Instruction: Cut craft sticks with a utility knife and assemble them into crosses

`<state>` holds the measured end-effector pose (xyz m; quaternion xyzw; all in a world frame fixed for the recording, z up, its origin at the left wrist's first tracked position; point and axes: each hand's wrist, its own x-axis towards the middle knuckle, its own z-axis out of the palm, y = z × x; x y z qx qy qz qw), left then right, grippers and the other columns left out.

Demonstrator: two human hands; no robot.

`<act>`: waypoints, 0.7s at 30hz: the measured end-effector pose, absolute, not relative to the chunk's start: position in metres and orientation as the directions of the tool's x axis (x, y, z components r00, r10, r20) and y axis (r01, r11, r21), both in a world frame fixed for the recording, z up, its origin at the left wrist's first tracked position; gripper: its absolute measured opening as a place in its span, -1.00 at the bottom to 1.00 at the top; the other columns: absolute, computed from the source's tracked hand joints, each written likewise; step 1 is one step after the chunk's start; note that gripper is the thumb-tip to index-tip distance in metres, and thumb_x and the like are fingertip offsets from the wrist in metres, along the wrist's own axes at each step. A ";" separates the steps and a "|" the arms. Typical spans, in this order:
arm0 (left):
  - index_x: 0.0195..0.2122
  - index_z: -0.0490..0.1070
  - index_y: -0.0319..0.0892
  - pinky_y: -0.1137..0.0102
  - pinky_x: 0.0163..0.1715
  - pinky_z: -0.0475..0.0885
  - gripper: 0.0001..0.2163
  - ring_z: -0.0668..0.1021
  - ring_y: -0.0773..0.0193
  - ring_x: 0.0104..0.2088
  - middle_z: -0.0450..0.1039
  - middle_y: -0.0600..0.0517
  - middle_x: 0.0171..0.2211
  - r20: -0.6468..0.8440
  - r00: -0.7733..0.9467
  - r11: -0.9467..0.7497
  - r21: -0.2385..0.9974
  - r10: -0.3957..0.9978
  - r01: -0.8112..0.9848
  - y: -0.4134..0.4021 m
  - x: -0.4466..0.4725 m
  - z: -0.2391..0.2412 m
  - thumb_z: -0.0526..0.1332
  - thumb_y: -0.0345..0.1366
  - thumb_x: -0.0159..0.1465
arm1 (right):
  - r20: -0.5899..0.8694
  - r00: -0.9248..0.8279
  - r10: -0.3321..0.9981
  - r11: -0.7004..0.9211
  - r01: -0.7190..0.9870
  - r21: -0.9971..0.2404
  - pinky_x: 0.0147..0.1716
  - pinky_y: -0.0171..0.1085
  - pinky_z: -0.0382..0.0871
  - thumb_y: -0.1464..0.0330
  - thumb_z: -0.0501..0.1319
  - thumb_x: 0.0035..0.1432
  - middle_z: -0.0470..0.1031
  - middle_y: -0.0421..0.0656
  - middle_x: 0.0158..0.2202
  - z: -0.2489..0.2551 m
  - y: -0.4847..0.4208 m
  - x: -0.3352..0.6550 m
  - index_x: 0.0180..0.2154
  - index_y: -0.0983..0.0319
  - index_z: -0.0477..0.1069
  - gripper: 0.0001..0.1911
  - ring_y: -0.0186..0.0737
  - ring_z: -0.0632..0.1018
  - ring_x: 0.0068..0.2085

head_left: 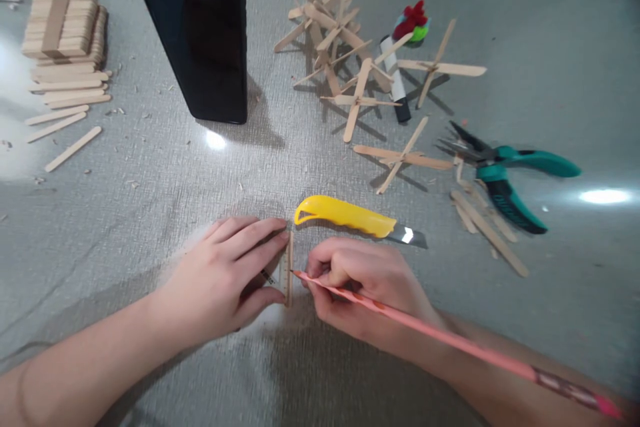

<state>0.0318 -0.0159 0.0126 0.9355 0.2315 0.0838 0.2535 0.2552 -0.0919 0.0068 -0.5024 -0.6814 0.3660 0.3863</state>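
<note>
My left hand [220, 273] is pressed down on a small clear ruler [285, 273], its fingertips near the upper end and its thumb near the lower end. Along the ruler's right edge lies a wooden craft stick [291, 267], with the left fingertips close to it. My right hand [365, 280] is closed around a long pink pencil [425, 327]. The pencil's tip meets the stick around its middle. Just above the right hand lies a yellow utility knife [350, 215] with its blade out, pointing right.
A black upright device [215, 33] stands at the back. Bundled craft sticks [60, 27] and loose ones lie far left. Notched-together stick crosses [357, 100] are back right, around a white marker [396, 80] and fuzzy coloured pieces [414, 21]. Green-handled pliers [505, 167] lie right beside stick scraps [490, 233].
</note>
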 end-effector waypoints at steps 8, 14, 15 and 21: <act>0.25 0.31 -0.26 0.06 0.13 0.43 -0.48 0.44 -0.01 0.16 0.36 -0.14 0.28 0.044 0.882 -0.772 0.506 0.468 0.385 -0.016 0.031 0.011 0.24 -0.06 0.37 | 0.195 -0.160 0.968 0.238 0.319 -0.917 -0.50 -0.37 0.29 0.58 0.23 0.16 0.45 -0.25 -0.39 0.006 -0.094 0.258 -0.40 0.16 0.24 -0.76 -0.41 0.42 -0.48; 0.24 0.32 -0.27 0.05 0.11 0.44 -0.48 0.46 -0.01 0.14 0.38 -0.17 0.26 0.058 0.882 -0.775 0.507 0.467 0.377 -0.015 0.031 0.010 0.25 -0.07 0.37 | 0.235 -0.159 0.959 0.275 0.315 -0.908 -0.39 -0.28 0.44 0.61 0.22 0.15 0.45 -0.20 -0.30 0.003 -0.099 0.263 -0.28 0.14 0.32 -0.76 -0.30 0.53 -0.37; 0.24 0.32 -0.26 0.05 0.11 0.45 -0.49 0.47 -0.01 0.14 0.38 -0.17 0.26 0.059 0.882 -0.775 0.507 0.467 0.377 -0.015 0.031 0.010 0.25 -0.07 0.37 | 0.234 -0.168 0.958 0.277 0.319 -0.906 -0.39 -0.27 0.45 0.61 0.22 0.15 0.45 -0.20 -0.29 0.002 -0.099 0.264 -0.27 0.14 0.32 -0.75 -0.30 0.53 -0.37; 0.25 0.32 -0.25 0.05 0.12 0.44 -0.49 0.46 -0.02 0.15 0.37 -0.16 0.27 0.059 0.882 -0.779 0.499 0.467 0.378 -0.015 0.031 0.010 0.25 -0.07 0.37 | 0.212 -0.207 0.955 0.270 0.318 -0.909 -0.38 -0.28 0.48 0.60 0.18 0.17 0.48 -0.18 -0.33 0.005 -0.098 0.261 -0.28 0.15 0.36 -0.78 -0.28 0.55 -0.36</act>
